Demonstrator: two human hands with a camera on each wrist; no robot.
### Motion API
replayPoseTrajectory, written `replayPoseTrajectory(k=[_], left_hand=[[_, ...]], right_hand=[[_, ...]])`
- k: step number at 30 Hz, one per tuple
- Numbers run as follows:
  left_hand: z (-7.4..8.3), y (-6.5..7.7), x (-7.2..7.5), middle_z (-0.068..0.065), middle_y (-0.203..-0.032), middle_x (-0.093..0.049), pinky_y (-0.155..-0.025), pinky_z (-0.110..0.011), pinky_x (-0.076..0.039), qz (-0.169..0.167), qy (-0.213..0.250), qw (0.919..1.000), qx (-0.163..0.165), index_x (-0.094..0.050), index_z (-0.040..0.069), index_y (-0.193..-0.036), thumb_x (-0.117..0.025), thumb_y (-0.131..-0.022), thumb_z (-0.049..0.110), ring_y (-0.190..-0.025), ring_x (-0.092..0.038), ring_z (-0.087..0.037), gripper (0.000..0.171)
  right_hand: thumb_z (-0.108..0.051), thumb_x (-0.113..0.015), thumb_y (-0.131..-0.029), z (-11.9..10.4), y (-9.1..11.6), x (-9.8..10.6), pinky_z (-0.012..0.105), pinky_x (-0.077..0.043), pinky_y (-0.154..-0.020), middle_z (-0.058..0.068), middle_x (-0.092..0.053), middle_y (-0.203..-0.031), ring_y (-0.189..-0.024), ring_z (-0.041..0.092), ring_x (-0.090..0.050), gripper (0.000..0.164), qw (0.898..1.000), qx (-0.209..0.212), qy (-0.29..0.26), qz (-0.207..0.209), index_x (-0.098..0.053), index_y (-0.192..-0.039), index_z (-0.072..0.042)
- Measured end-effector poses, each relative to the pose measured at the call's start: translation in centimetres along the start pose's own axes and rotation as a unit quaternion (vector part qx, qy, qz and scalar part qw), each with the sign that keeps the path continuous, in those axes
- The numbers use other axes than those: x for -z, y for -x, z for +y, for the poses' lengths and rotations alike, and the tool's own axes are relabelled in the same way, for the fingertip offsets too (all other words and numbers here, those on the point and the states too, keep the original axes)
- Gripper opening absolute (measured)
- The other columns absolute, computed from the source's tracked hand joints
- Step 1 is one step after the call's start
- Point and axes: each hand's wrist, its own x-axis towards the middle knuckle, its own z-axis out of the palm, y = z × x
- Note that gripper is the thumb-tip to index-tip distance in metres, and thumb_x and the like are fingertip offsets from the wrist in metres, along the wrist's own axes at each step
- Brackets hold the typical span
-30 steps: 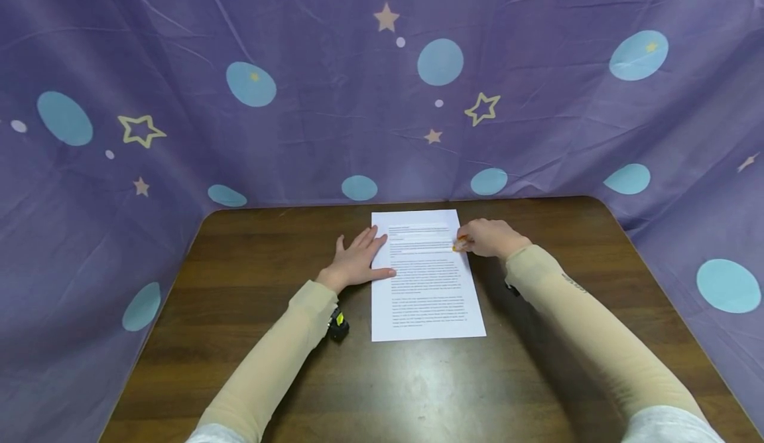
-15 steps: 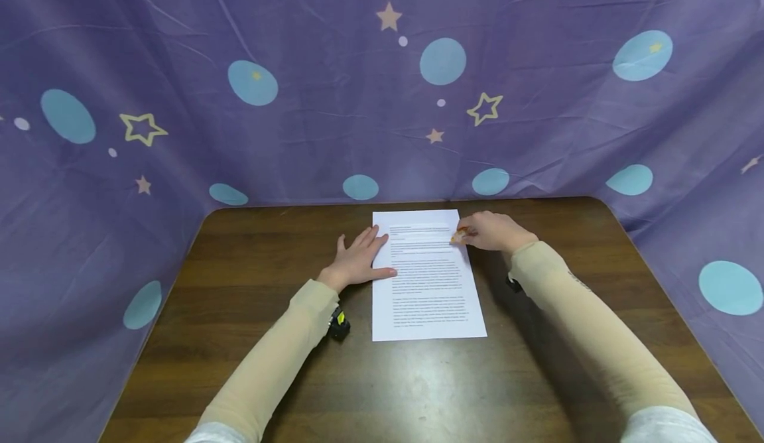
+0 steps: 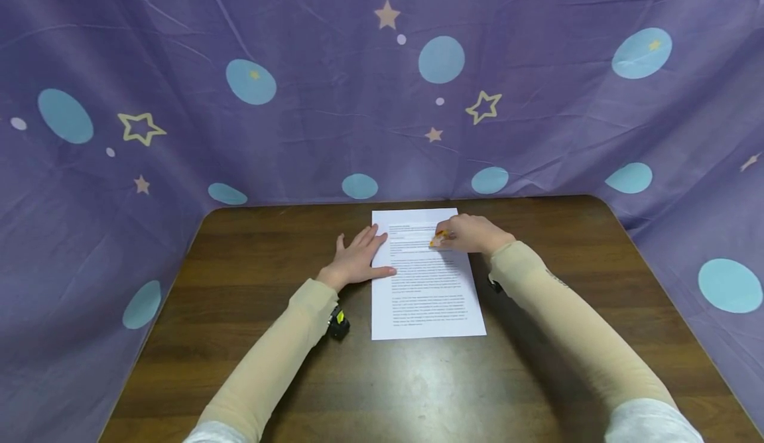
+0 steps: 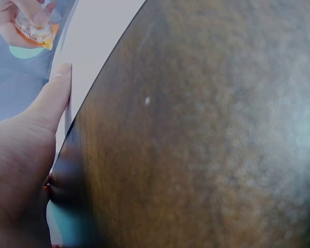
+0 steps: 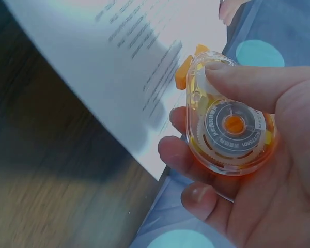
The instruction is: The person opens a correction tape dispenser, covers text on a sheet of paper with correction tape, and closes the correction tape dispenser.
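A printed sheet of paper [image 3: 432,329] lies flat on the brown table. My left hand [image 3: 356,260] rests spread on the sheet's left edge, with the thumb and fingertips on the paper. With my right hand [image 3: 475,234] I hold a clear and orange correction tape dispenser [image 5: 235,125] over the upper lines of print. In the right wrist view the thumb lies on the dispenser's face and the fingers curl behind it. Its orange tip [image 5: 184,72] points toward the paper, right by the text.
The wooden table [image 3: 251,257] extends around the sheet on all sides. A purple curtain [image 3: 322,125] with stars and blue ovals hangs behind the table and along both sides. A black device [image 3: 338,325] is strapped at the left wrist.
My right hand has moved left with the correction tape, from the sheet's right edge to further in over the upper text. The left hand and the sheet have stayed in place.
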Motion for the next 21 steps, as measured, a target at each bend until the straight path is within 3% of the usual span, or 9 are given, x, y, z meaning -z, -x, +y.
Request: replayPoseTrajectory(k=[4,10,17,21], left_hand=[[0.1,0.1,0.3,-0.01,-0.175,-0.01,-0.117,-0.076,-0.004,-0.002,-0.007,1.0,0.002,-0.029,0.017,-0.166,-0.061,-0.094,0.069,-0.161,-0.01,-0.028,0.095],[0.2,0.1,0.2,-0.01,-0.175,-0.009,-0.117,-0.076,-0.003,-0.004,-0.006,1.0,0.003,-0.028,0.017,-0.167,-0.062,-0.094,0.069,-0.161,-0.009,-0.028,0.095],[0.3,0.2,0.3,-0.011,-0.175,-0.01,-0.117,-0.076,-0.003,-0.003,-0.005,1.0,-0.001,-0.028,0.016,-0.167,-0.061,-0.095,0.068,-0.161,-0.01,-0.028,0.094],[0.1,0.1,0.2,-0.012,-0.175,-0.01,-0.117,-0.076,-0.003,0.0,-0.001,1.0,-0.003,-0.029,0.015,-0.166,-0.062,-0.095,0.067,-0.161,-0.01,-0.029,0.094]], right_hand=[[-0.031,-0.076,-0.097,-0.6,-0.4,-0.3,0.046,-0.055,-0.082,0.001,-0.074,-0.105,-0.09,0.017,-0.064,0.025,1.0,-0.006,0.0,-0.007,-0.076,-0.116,-0.016],[-0.031,-0.075,-0.098,-1.6,-0.7,-0.4,0.045,-0.054,-0.08,-0.001,-0.072,-0.097,-0.084,0.016,-0.062,0.019,1.0,0.01,0.002,-0.004,-0.076,-0.11,-0.016],[-0.027,-0.076,-0.098,-2.1,-1.0,-0.9,0.045,-0.058,-0.086,0.002,-0.076,-0.106,-0.095,0.018,-0.07,0.017,1.0,0.021,0.0,-0.005,-0.077,-0.111,-0.016],[-0.028,-0.076,-0.098,-2.2,-1.4,-1.1,0.044,-0.057,-0.086,0.0,-0.076,-0.103,-0.092,0.016,-0.069,0.015,1.0,0.025,-0.002,-0.006,-0.077,-0.109,-0.018]])
